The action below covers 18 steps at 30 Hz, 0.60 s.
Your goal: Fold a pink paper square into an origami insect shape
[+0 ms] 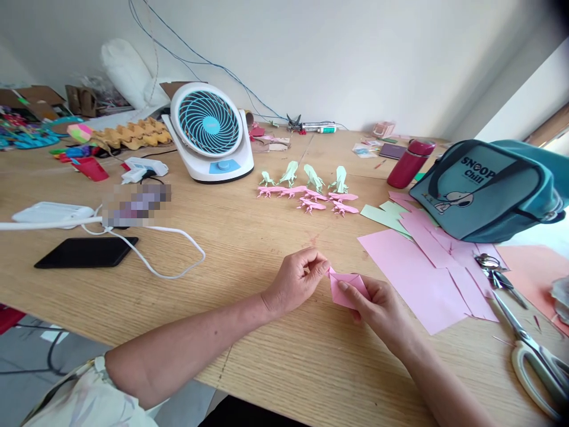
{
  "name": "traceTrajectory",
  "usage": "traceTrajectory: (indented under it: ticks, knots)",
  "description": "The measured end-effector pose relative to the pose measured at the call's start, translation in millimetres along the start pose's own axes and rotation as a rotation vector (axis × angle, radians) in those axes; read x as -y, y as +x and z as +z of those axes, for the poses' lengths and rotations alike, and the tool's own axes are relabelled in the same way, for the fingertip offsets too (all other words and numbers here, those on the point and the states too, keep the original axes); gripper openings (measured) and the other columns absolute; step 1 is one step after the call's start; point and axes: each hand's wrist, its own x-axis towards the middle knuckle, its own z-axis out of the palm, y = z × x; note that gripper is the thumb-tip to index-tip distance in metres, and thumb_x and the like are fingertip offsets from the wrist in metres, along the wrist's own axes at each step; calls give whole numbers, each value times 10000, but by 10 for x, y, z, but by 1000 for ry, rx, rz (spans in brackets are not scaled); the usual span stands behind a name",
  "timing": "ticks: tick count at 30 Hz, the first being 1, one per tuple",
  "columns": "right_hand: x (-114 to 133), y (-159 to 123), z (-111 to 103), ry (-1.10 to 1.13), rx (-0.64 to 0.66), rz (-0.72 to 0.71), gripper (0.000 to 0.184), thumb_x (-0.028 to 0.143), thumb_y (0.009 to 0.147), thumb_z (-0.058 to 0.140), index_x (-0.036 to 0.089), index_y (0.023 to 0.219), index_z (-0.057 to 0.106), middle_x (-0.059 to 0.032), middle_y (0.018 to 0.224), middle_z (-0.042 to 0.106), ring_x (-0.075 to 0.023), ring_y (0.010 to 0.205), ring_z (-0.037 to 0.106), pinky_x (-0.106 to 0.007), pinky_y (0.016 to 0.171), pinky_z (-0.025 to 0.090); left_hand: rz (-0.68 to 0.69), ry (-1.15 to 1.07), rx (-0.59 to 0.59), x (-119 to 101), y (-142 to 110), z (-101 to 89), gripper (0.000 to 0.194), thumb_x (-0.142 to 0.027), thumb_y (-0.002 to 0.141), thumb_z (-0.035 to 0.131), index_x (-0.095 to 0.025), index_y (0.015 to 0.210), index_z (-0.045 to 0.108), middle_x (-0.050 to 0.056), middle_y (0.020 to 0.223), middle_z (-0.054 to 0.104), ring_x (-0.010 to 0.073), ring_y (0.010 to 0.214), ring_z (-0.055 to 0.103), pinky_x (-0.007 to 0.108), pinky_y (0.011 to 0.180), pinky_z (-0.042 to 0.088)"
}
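Note:
A small folded piece of pink paper (344, 295) is held between my two hands above the table's front part. My right hand (377, 302) grips its right side, the thumb lying across the folded face. At the paper's upper left corner, my left hand (302, 279) pinches a narrow pink tip between thumb and finger. Beyond the hands stand several folded pink paper figures (311, 204), with a row of light green paper figures (314, 177) behind them. To the right lie pink paper sheets (413, 279) and some light green paper pieces (386, 217).
Scissors (528, 350) and keys (493, 270) lie at the right. Behind them are a teal bag (480, 190) and a red bottle (409, 165). A white fan (213, 130) stands at the back. A black phone (86, 252) and a white cable (178, 276) lie left.

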Motion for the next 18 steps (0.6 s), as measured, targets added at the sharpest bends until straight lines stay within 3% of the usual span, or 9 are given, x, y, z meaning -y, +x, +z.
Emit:
traceTrajectory:
  ticks: [4,8,15,18]
  knots:
    - [-19,1,14,-13,14,-2,496,645,874,542,189,681,546,25,500,501,-110,475,411,-240,468,284,24,96,-3,15,4,-7,262,-314,929,545,-173,710,513,-18,679,509,115,642,469,218,593,381]
    - [-42,-4,19,-26,1,-49,468,604,898,537,188,683,544,29,516,494,-107,486,410,-238,469,285,123,221,-20,29,11,-18,261,-263,932,550,-175,690,504,-15,675,536,114,650,478,233,667,393]
    - [-67,11,18,-23,-100,-112,484,598,915,521,190,655,534,23,510,504,-111,481,422,-239,464,310,-2,-7,-5,18,2,-9,392,-385,1014,396,-149,786,609,14,720,587,103,593,496,232,623,419]
    - [-69,16,15,-14,-105,-121,485,596,916,525,191,648,536,19,509,513,-114,483,429,-241,467,319,14,27,-5,14,15,-9,326,-382,970,505,-156,748,583,2,693,562,112,630,500,222,608,399]
